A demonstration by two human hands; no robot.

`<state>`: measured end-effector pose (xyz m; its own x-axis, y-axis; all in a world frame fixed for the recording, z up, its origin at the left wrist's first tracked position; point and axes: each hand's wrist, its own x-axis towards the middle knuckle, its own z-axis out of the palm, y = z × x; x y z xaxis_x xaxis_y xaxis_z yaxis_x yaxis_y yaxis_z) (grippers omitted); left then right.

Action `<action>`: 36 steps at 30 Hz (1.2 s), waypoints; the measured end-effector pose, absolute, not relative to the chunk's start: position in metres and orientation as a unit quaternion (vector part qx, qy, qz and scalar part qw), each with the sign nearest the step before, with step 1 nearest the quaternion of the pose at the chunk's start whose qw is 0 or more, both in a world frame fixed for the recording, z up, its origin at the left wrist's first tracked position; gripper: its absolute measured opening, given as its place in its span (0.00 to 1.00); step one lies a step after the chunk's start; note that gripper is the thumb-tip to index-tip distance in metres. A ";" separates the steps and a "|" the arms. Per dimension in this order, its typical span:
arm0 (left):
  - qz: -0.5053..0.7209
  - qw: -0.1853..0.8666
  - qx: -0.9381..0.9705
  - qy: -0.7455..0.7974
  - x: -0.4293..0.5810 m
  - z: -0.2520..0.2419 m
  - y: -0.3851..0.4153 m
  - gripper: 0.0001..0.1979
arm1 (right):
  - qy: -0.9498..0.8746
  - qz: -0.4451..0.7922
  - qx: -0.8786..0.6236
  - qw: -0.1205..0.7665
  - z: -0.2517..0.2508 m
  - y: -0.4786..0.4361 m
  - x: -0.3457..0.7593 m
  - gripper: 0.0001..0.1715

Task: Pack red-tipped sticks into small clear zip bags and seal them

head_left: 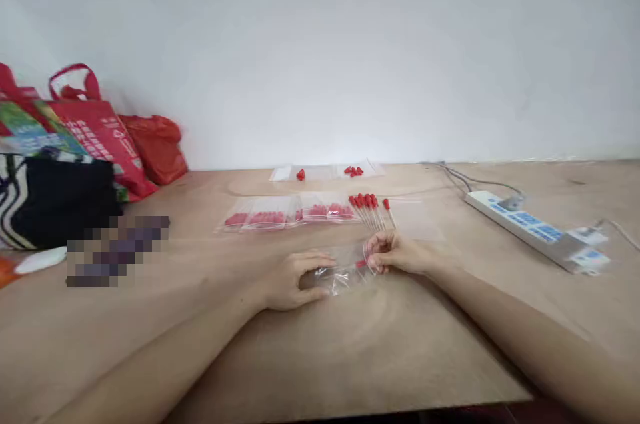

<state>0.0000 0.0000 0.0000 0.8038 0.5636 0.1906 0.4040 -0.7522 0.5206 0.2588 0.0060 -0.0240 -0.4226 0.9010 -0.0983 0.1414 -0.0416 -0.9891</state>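
Observation:
A clear plastic zip bag [343,277] lies on the table between my hands. My left hand [293,281] rests at its left edge, thumb and fingers apart, fingertips touching the film. At the bag's right end my right hand [387,252] has its fingers pinched together on the plastic. A small red piece [361,263] shows beside these fingertips; its kind is unclear. Just beyond lie several thin pale sticks with red heads [367,201], one set apart [387,205]. Left of them, flat clear bags [267,217] holding red pieces lie overlapping in a row.
Toward the wall, small red pieces [353,171] and another red piece [301,175] lie on clear bags. An empty-looking bag [415,219] is right of the sticks. A white power strip [537,231] with cables stands at right. Red shopping bags [100,137] and dark striped fabric [65,201] fill the left.

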 end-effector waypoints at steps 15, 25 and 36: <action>0.177 0.255 0.910 0.275 -0.001 -0.009 0.003 0.14 | -0.667 0.230 -0.625 0.334 -0.010 0.046 0.300 0.26; 0.171 0.250 0.911 0.281 0.000 -0.006 0.000 0.16 | -0.531 0.154 -0.782 0.286 -0.008 0.104 0.292 0.23; 0.161 0.242 0.905 0.311 0.001 -0.008 0.000 0.17 | -0.561 0.294 -0.628 0.453 -0.018 0.038 0.290 0.23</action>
